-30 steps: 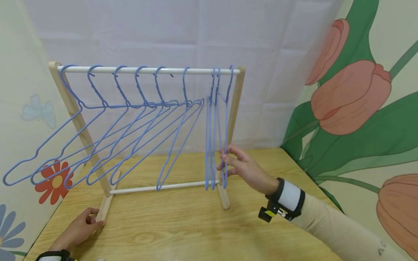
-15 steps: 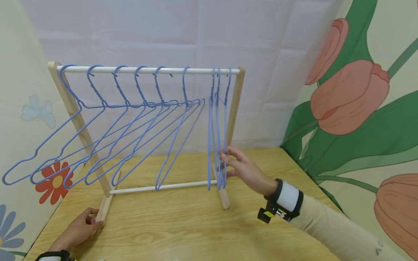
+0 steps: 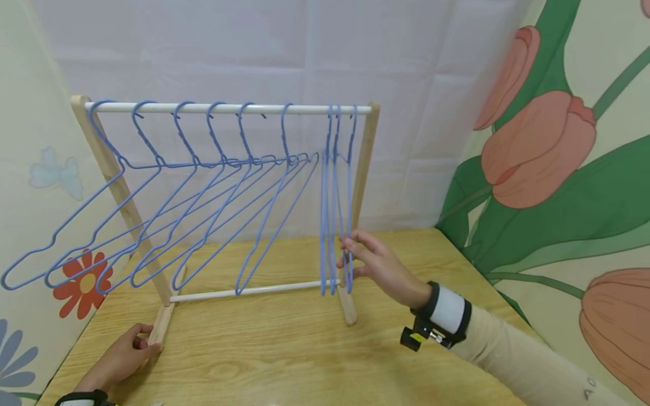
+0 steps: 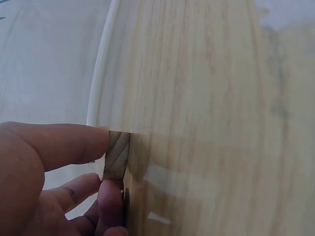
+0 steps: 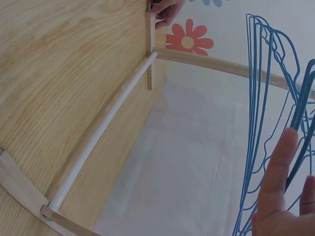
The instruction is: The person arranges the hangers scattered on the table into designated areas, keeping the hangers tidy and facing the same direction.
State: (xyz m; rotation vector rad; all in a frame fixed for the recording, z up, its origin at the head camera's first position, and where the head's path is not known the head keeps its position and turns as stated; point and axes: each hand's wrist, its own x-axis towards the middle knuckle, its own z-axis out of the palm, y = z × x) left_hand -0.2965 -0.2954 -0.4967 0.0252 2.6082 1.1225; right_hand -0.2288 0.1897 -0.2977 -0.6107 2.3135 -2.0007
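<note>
Several blue clothes hangers hang from the white rail point(image 3: 312, 109) of a small wooden rack. At the right end, my right hand point(image 3: 380, 264) holds the low part of the rightmost clothes hanger point(image 3: 351, 135) between finger and thumb. In the right wrist view, a finger of that hand point(image 5: 278, 187) lies against blue wire, with the thumb partly cut off by the frame. My left hand point(image 3: 119, 356) grips the front end of the rack's left wooden foot point(image 3: 161, 327). The foot's end grain point(image 4: 117, 156) shows between thumb and fingers in the left wrist view.
Wooden uprights stand at the left point(image 3: 114, 175) and right point(image 3: 367, 163), joined low down by a white bar point(image 3: 289, 288). The rack is on a wood-grain table point(image 3: 244, 355). Behind it hangs a white cloth point(image 3: 406, 56); a tulip-painted wall point(image 3: 538, 152) rises at the right.
The rightmost hanger's hook has shifted slightly left along the rail, away from the right upright. The hangers beside it swayed a little. The left hand stays on the foot.
</note>
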